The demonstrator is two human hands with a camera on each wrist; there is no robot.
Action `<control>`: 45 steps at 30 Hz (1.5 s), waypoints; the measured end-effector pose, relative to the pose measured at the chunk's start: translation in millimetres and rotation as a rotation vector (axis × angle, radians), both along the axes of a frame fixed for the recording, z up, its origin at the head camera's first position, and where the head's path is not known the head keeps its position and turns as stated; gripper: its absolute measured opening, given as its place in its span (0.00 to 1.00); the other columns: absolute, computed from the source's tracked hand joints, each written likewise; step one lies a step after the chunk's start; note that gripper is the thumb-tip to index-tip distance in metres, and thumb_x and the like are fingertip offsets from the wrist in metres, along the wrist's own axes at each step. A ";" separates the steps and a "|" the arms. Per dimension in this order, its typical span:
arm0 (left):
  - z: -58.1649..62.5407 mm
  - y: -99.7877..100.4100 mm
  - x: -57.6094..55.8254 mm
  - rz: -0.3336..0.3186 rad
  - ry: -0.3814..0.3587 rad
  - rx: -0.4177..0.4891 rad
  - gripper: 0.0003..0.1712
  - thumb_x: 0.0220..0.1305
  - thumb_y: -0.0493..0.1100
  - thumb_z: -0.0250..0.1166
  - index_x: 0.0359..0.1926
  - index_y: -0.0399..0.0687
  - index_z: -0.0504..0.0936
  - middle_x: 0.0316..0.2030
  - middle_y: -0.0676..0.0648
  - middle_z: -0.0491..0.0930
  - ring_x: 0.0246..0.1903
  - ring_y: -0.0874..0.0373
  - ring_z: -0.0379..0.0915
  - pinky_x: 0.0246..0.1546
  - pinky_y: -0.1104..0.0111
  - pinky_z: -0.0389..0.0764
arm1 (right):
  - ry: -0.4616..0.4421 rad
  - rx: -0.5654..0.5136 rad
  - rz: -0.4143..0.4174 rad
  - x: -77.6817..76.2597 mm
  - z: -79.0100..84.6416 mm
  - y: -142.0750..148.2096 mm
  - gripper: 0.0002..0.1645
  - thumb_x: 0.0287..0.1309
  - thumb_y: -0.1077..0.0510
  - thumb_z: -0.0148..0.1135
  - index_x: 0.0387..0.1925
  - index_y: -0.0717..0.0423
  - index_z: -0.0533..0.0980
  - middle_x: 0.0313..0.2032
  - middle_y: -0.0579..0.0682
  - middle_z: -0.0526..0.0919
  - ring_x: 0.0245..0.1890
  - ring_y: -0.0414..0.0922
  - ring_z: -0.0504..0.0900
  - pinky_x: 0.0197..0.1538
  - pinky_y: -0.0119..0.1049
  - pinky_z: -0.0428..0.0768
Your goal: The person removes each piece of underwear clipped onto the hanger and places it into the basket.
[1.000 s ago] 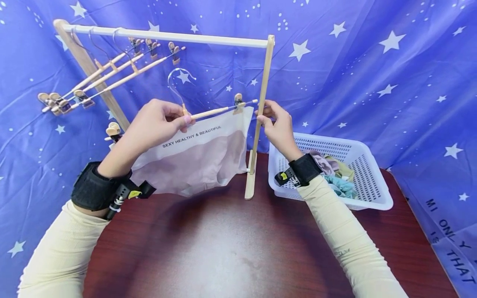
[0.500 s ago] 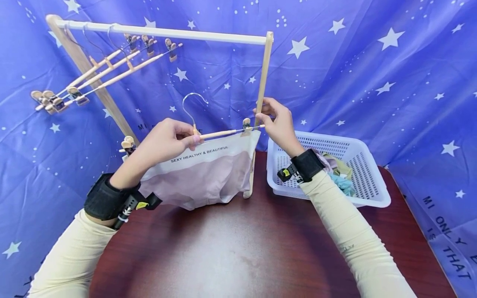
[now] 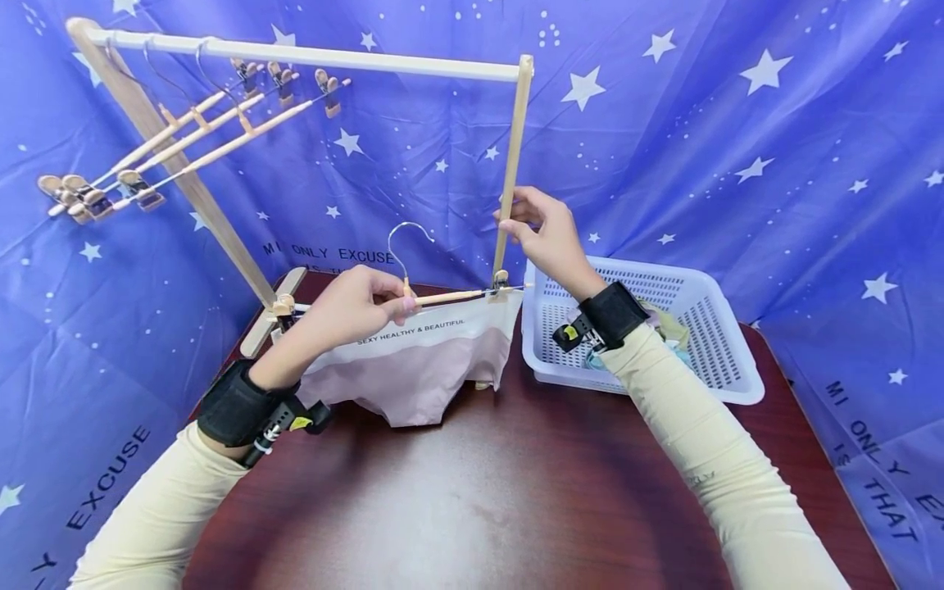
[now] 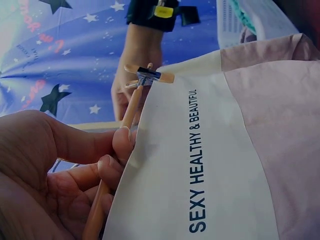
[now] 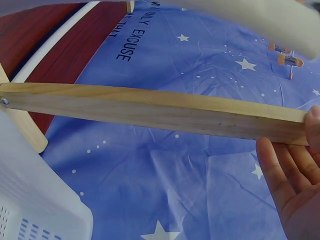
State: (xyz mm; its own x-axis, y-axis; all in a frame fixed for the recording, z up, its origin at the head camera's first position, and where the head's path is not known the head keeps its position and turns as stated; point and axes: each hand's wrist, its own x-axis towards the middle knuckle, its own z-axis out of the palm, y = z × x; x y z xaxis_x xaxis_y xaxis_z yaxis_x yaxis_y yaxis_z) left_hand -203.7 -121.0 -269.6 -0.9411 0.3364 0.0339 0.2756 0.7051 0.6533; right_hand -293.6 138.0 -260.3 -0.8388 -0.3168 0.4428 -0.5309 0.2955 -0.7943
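Observation:
My left hand (image 3: 357,307) pinches the middle of a wooden clip hanger (image 3: 450,297), just below its metal hook. From the hanger's clips hangs a pair of underpants (image 3: 413,373), mauve with a white waistband printed "SEXY HEALTHY & BEAUTIFUL"; the lettering is large in the left wrist view. One clip (image 4: 148,75) grips the waistband corner. My right hand (image 3: 542,233) holds the right upright (image 3: 514,156) of a small wooden garment rack between thumb and fingers. In the right wrist view its fingertips (image 5: 265,145) lie against the post's side.
Several clip hangers without clothes (image 3: 214,147) hang at the left of the rack's white rail (image 3: 310,56). A white perforated basket (image 3: 708,328) with crumpled cloths stands on the dark red table (image 3: 472,492) at right. A blue starry curtain (image 3: 664,123) closes off the back.
My left hand has lowered the hanger and underpants, moving a little right, down in front of the rack's lower part. My right hand keeps hold of the upright.

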 end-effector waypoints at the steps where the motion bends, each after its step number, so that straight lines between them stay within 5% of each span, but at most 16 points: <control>1: -2.0 1.3 -0.3 -0.002 -0.009 0.003 0.08 0.64 0.45 0.61 0.32 0.52 0.85 0.23 0.51 0.83 0.16 0.60 0.66 0.16 0.70 0.66 | -0.003 0.001 -0.001 0.0 0.2 0.1 0.17 0.58 0.69 0.58 0.50 0.65 0.74 0.40 0.64 0.83 0.40 0.53 0.83 0.41 0.47 0.81; 9: -14.6 9.6 -1.4 -0.006 -0.039 0.012 0.09 0.65 0.46 0.60 0.32 0.52 0.85 0.22 0.52 0.81 0.17 0.60 0.66 0.20 0.68 0.67 | -0.017 0.011 0.009 -1.4 1.9 2.5 0.17 0.59 0.69 0.58 0.51 0.65 0.73 0.40 0.64 0.83 0.39 0.53 0.82 0.37 0.34 0.81; 17: -22.6 10.4 -0.5 -0.001 -0.063 0.024 0.08 0.63 0.44 0.61 0.30 0.50 0.85 0.21 0.52 0.82 0.17 0.61 0.65 0.20 0.70 0.67 | -0.059 0.008 0.014 -1.2 3.1 1.9 0.18 0.59 0.70 0.57 0.52 0.67 0.72 0.42 0.68 0.81 0.41 0.54 0.82 0.37 0.31 0.81; 23: -25.0 10.3 -0.3 -0.003 -0.060 0.034 0.08 0.64 0.44 0.61 0.31 0.50 0.85 0.21 0.51 0.82 0.18 0.61 0.66 0.20 0.70 0.66 | -0.107 -0.017 0.014 -6.8 1.4 3.5 0.18 0.58 0.69 0.59 0.52 0.65 0.73 0.42 0.65 0.82 0.41 0.51 0.83 0.41 0.39 0.82; 29: -26.0 11.0 1.0 -0.006 -0.049 0.033 0.08 0.63 0.44 0.61 0.30 0.50 0.85 0.20 0.51 0.81 0.17 0.62 0.64 0.19 0.70 0.64 | -0.121 -0.025 -0.024 -14.8 -7.0 10.2 0.29 0.55 0.66 0.64 0.59 0.58 0.69 0.48 0.61 0.81 0.46 0.48 0.82 0.50 0.36 0.80; 36: -28.6 10.7 -1.9 -0.016 -0.050 0.048 0.09 0.64 0.44 0.61 0.29 0.49 0.85 0.20 0.51 0.81 0.16 0.63 0.63 0.18 0.71 0.64 | -0.125 0.013 -0.056 4.0 -7.6 23.8 0.31 0.56 0.61 0.64 0.62 0.54 0.67 0.52 0.58 0.79 0.49 0.47 0.81 0.51 0.36 0.78; 45: -25.4 13.9 -4.9 -0.020 -0.058 0.054 0.09 0.64 0.45 0.60 0.30 0.51 0.85 0.21 0.51 0.81 0.16 0.62 0.63 0.17 0.71 0.64 | -0.211 0.173 0.145 40.7 -24.4 46.7 0.25 0.62 0.55 0.59 0.60 0.52 0.70 0.51 0.53 0.80 0.51 0.46 0.79 0.53 0.33 0.77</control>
State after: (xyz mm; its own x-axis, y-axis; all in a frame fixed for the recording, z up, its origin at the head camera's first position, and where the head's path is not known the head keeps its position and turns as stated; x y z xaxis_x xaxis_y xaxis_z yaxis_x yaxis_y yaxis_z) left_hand -208.7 -107.1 -294.9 -0.9352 0.3540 -0.0016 0.2497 0.6629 0.7058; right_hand -252.9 184.7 -284.7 -0.8472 -0.4952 0.1923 -0.4057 0.3695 -0.8360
